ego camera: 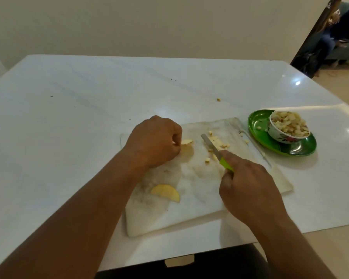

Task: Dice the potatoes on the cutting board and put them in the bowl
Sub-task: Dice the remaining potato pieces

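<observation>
My left hand (155,140) sits on the white cutting board (201,206), fingers curled, pinching a potato slice (186,142) at its near edge. My right hand (250,187) is wrapped round the green handle of a knife (217,151) — blade flat among a few diced bits (220,144) mid-board. Another potato slice (165,192) lies nearer me on the board. The flowered bowl (280,135), heaped with dice, stands on a green plate (302,149) just right of the board. I can read no writing anywhere — only the bowl's floral print.
</observation>
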`<state>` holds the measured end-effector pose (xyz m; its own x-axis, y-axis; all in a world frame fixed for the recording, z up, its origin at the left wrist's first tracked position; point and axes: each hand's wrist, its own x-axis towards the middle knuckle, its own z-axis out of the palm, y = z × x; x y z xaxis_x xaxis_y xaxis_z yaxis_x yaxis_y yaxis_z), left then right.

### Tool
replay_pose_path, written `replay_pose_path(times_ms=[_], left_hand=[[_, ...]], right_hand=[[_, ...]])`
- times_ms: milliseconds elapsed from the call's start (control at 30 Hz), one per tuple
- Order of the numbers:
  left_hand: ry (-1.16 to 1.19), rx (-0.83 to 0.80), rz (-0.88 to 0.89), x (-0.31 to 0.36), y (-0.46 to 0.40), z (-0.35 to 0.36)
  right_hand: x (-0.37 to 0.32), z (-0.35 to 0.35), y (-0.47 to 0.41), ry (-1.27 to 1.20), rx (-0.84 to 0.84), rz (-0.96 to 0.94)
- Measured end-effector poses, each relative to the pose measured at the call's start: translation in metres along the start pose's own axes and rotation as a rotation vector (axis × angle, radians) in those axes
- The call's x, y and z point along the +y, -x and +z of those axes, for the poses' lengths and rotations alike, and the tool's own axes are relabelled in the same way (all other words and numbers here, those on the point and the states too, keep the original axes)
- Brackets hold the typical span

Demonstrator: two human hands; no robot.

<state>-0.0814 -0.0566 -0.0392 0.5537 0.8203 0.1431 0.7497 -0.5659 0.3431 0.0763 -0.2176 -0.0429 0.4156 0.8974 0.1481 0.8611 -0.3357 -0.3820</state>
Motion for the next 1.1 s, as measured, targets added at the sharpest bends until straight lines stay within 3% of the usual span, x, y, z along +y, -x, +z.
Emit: replay_pose_path(times_ms=[267, 400, 700, 867, 1100], left_hand=[[0.066, -0.115, -0.024, -0.012, 0.000, -0.002], [0.024, -0.146, -0.025, -0.007, -0.003, 0.003], [-0.053, -0.093, -0.069, -0.001, 0.000, 0.011], [-0.075, -0.080, -0.065, 0.001, 0.002, 0.008], [-0.063, -0.075, -0.088, -0.001, 0.002, 0.011]], right_hand=[[-0.021, -0.006, -0.002, 0.028, 0.083, -0.132], [-0.035, -0.004, -0.009, 0.055, 0.043, -0.166], [-0.027, -0.029, 0.027, 0.150, -0.089, -0.165], [-0.042, -0.026, 0.009, 0.190, 0.027, -0.198], [-0.034, -0.006, 0.021, 0.137, -0.061, -0.181]])
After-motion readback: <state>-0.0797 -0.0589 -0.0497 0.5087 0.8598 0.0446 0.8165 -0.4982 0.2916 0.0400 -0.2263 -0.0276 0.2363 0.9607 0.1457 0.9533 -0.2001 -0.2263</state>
